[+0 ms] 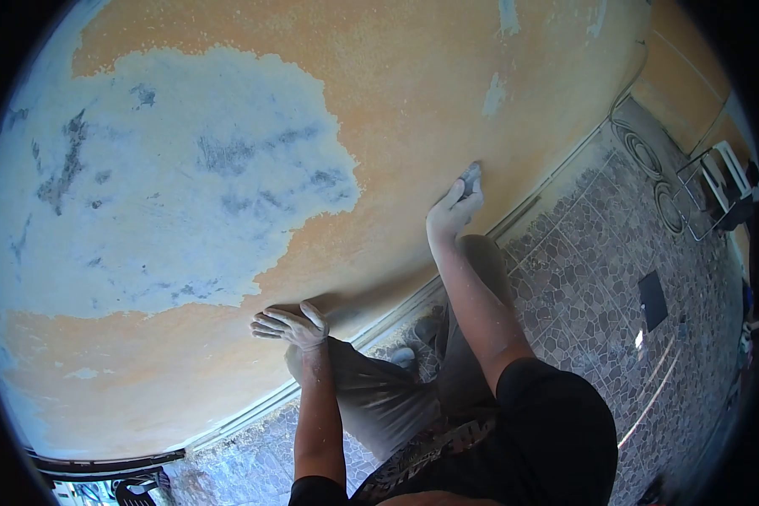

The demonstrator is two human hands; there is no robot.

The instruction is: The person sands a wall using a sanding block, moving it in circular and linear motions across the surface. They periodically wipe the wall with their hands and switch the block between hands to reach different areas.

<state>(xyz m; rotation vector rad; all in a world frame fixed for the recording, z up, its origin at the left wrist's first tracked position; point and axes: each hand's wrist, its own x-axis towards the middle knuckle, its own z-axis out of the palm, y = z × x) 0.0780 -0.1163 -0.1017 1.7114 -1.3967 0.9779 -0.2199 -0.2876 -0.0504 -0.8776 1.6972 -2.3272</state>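
Note:
My right hand point(454, 212), coated in pale dust, is closed on a small grey piece of what looks like sandpaper point(471, 176) at the orange wall point(405, 110). Most of that piece is hidden by the fingers. My left hand point(293, 326) is just as dusty and rests at the wall with its fingers stretched out, holding nothing. It lies below the edge of a large pale patch point(177, 177) with grey smears, where the orange paint ends in a ragged line.
My bent legs are close to the wall's base ledge point(514, 218). Stone-patterned tiles point(565, 278) cover the floor. A coiled hose point(641, 152), a metal-framed chair point(721, 181) and a dark flat sheet point(652, 300) are to the right. Clutter shows at bottom left.

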